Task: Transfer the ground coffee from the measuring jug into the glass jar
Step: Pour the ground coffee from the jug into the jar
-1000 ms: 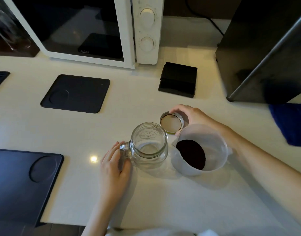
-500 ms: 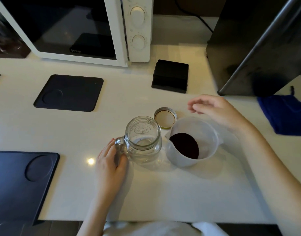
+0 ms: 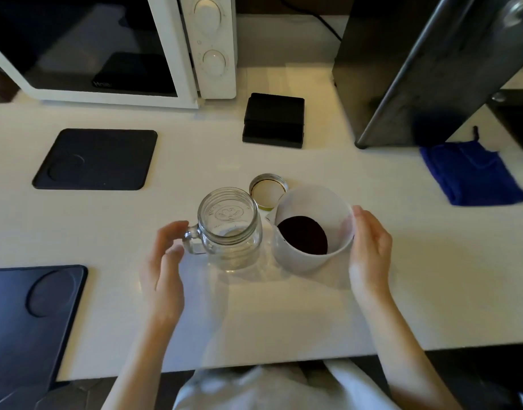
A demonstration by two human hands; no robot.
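Observation:
An empty clear glass jar with a side handle stands upright on the white counter. My left hand curls at that handle, which sits between finger and thumb. Right beside the jar stands a translucent white measuring jug with dark ground coffee in its bottom. My right hand lies with fingers extended against the jug's right wall and hides the jug's handle. The jar's lid rests upside down just behind both vessels.
A white microwave stands at the back left and a tall black appliance at the back right. A black box, two dark mats and a blue cloth lie on the counter.
My right hand has left the lid and come round to the jug's right side. My left hand has loosened from a flat rest to a curl at the jar's handle. The camera has tilted down.

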